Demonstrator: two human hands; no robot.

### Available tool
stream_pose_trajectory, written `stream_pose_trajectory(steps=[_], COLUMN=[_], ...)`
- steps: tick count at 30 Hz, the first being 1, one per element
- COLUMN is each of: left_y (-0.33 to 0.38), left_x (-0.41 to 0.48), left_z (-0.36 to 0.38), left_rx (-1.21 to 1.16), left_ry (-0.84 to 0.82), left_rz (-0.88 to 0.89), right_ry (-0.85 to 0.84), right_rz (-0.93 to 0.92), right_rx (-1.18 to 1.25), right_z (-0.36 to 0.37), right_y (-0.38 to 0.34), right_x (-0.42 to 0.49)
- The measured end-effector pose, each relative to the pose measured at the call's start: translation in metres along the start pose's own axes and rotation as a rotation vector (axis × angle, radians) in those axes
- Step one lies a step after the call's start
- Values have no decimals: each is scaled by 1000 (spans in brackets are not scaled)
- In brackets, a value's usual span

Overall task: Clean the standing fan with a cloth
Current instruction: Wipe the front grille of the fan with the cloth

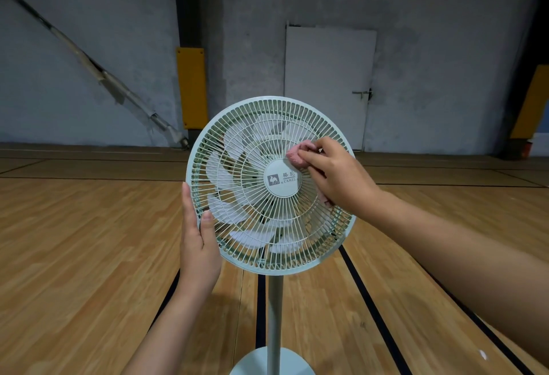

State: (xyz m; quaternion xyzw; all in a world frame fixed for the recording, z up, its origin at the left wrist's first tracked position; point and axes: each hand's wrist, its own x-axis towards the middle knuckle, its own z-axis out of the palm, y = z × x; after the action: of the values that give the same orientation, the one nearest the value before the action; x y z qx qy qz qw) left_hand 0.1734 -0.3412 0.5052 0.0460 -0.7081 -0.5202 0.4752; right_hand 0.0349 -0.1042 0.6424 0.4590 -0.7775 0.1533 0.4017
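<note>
Standing fan (283, 180) rim gripped by left hand (196, 238); pink cloth (297, 155) held to grille (243, 149) by right hand (337, 180). Pressed hard, cloth could be snagged there.

Bare left hand (196, 236), bare right hand (337, 177)

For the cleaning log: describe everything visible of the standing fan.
The standing fan is pale green, plastic-looking: round ribbed grille, white blades motionless behind it, centre badge reading CAMEL, pole, round base on the wood floor. It stands upright. The left hand grips the grille's lower-left rim; the right hand presses a pink cloth against the grille beside the badge.
</note>
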Motion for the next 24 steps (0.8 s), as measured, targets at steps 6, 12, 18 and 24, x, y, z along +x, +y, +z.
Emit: stream_pose_trajectory(steps=[6,12,18,24], left_y=[-3,1,1,2], left_x=[0,1,-2,-4], left_z=[0,1,1,0], left_rx=[-6,-4,7,4], left_ry=[10,0,18,16], left_rz=[-21,-18,-18,-7], right_ry=[50,68,80,51], right_rz=[159,333,419,290], right_rx=[8,-31,136,199], right_z=[-7,-7,7,17], right_y=[35,52,30,-7], right_x=[17,32,22,1])
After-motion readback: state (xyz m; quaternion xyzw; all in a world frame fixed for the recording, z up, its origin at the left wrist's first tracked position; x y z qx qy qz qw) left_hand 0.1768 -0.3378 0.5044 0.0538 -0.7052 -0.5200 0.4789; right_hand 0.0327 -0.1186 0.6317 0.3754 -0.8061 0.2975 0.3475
